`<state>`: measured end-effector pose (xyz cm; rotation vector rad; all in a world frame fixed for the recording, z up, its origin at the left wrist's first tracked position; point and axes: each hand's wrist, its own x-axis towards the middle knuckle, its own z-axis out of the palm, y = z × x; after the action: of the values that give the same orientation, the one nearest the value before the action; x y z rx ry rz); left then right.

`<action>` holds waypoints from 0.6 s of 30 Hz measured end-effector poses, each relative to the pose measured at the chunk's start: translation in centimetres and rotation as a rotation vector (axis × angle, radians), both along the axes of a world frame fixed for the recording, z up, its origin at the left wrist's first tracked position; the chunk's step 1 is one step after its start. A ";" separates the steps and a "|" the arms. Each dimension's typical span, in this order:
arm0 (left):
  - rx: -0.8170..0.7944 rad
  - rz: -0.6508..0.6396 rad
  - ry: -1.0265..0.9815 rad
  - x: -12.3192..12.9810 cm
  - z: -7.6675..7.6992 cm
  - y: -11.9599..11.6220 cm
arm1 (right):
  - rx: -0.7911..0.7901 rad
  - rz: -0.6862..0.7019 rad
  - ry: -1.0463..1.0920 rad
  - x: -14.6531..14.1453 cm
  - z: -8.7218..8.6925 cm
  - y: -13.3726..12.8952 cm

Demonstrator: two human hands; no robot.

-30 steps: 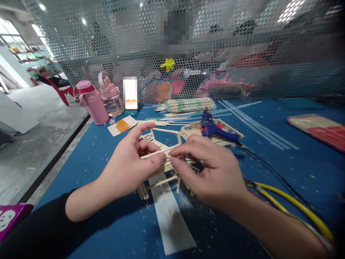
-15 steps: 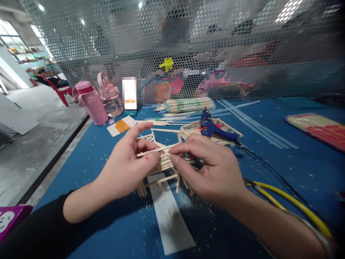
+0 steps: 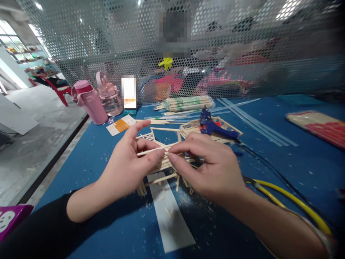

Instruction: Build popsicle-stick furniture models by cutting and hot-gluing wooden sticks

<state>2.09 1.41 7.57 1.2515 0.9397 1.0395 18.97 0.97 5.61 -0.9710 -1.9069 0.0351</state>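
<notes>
Over the middle of the blue table, a thin wooden stick [image 3: 147, 151] runs between my hands. My left hand [image 3: 128, 158] pinches it with thumb and fingers, index finger raised. The fingertips of my right hand [image 3: 206, 163] close on the stick's right part, close to my left thumb. Below and behind my fingers stands a small frame built of wooden sticks [image 3: 165, 130], partly hidden by both hands. A strip of white paper [image 3: 172, 219] with wood scraps lies under it. Where the fingertips meet, what else they hold is hidden.
A blue glue gun [image 3: 215, 129] rests on another stick frame [image 3: 184, 129], its black cord trailing right. Yellow-handled pliers [image 3: 285, 194] lie beside my right forearm. Behind are a pink bottle [image 3: 93, 104], a phone [image 3: 129, 93], bagged sticks [image 3: 188, 103] and clear glue sticks [image 3: 253, 124].
My fingertips have drawn slightly closer together at the stick, my left thumb shifting a little to the right and up. The rest of the table stands as before.
</notes>
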 end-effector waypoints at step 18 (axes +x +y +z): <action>-0.005 0.008 0.064 0.0 0.3 0.1 | 0.043 0.023 -0.045 0.3 0.0 0.4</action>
<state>2.14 1.51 7.86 1.2836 0.9961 1.0077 19.28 1.36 5.59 -0.9281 -1.9524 -0.0147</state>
